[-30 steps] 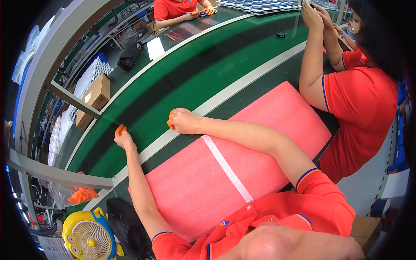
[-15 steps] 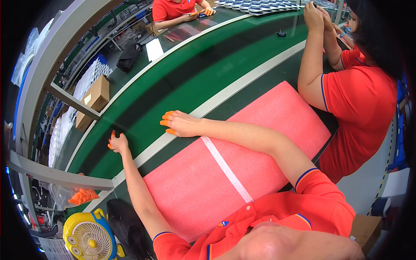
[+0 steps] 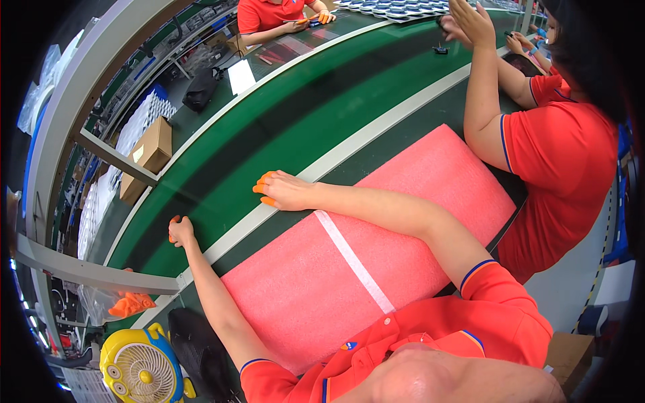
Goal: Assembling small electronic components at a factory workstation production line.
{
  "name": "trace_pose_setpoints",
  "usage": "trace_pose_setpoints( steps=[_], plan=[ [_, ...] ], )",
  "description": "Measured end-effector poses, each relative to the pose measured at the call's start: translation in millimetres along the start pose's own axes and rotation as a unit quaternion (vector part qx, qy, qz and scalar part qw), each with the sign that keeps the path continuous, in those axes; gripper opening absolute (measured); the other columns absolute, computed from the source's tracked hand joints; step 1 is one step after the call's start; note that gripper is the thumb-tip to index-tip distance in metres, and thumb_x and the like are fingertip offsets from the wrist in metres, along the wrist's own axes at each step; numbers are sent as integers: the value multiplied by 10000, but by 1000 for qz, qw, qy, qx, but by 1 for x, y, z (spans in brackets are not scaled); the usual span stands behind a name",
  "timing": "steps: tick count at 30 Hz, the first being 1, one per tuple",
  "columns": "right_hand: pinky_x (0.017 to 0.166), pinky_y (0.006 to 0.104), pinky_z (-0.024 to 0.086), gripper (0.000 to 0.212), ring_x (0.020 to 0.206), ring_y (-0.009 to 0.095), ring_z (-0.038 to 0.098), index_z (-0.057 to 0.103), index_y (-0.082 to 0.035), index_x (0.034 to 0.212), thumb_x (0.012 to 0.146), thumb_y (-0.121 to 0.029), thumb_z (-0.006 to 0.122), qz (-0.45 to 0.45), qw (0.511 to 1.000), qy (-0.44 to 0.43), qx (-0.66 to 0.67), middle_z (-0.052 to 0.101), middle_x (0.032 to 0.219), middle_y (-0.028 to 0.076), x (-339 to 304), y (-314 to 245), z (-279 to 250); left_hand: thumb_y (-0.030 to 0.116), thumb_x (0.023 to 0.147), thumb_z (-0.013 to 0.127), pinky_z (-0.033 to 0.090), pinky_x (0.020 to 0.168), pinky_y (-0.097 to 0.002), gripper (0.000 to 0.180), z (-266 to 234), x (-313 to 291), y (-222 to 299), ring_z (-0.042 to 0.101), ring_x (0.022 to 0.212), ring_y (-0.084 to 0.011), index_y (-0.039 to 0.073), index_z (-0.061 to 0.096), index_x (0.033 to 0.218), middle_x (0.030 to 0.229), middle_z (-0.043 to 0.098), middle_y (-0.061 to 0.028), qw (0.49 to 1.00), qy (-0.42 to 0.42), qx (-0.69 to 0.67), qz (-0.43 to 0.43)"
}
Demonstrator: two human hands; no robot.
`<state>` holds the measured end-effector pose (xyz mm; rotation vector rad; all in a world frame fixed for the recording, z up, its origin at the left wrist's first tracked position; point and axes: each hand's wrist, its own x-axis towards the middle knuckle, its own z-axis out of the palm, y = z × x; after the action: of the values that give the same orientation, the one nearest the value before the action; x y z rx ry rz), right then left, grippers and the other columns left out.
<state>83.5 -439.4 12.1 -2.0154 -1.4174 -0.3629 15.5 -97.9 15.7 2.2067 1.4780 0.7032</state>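
Orange finger covers sit on the fingertips of both my hands. Over the near left part of the green conveyor belt [image 3: 269, 144], my left hand [image 3: 181, 231] has its fingers curled in; whatever they hold, if anything, is hidden. My right hand [image 3: 287, 191] hangs at the belt's near rail [image 3: 342, 153], fingers bent, thumb apart, with nothing seen between them. Under my right forearm lies a pink foam sheet [image 3: 295, 289] with a white strip [image 3: 353, 258] across it.
A co-worker [image 3: 557, 148] in red raises both hands over the belt at right, near a small dark part [image 3: 440, 50]. Another person [image 3: 272, 17] works across the belt. A grey frame post [image 3: 60, 121], a yellow fan [image 3: 141, 366] and a cardboard box [image 3: 148, 151] stand at left.
My left hand's fingers have curled in from a more spread pose. My right hand has hardly moved. The co-worker at right has parted their hands and opened the fingers.
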Motion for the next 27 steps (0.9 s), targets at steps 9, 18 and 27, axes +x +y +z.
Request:
trace_pose_setpoints(
  steps=[9, 18, 27],
  plan=[
    [858, 404, 390, 228, 970, 326, 518, 571, 3, 993, 812, -131, 540, 1, 1000, -20, 24, 583, 957, 178, 1, -1, -1, 153, 714, 590, 449, 823, -395, 305, 4, 2, -5, 595, 909, -295, 90, 643, 1007, 948, 642, -136, 991, 56, -82, 90],
    [831, 390, 402, 153, 925, 311, 537, 602, 3, 888, 784, -80, 527, -15, 1000, 2, 26, 600, 893, 162, -1, 1, 0, 92, 710, 563, 470, 796, -356, 293, 5, -4, 0, 614, 854, -294, 35, 645, 986, 941, 645, -151, 984, 66, -125, 112],
    [888, 373, 382, 223, 994, 300, 516, 589, 8, 998, 837, -130, 523, 11, 997, -76, 15, 588, 995, 159, 2, -4, -8, 107, 708, 563, 469, 799, -341, 261, 6, -1, -2, 616, 854, -277, 47, 669, 939, 913, 653, -145, 982, 69, -135, 109]
  ],
)
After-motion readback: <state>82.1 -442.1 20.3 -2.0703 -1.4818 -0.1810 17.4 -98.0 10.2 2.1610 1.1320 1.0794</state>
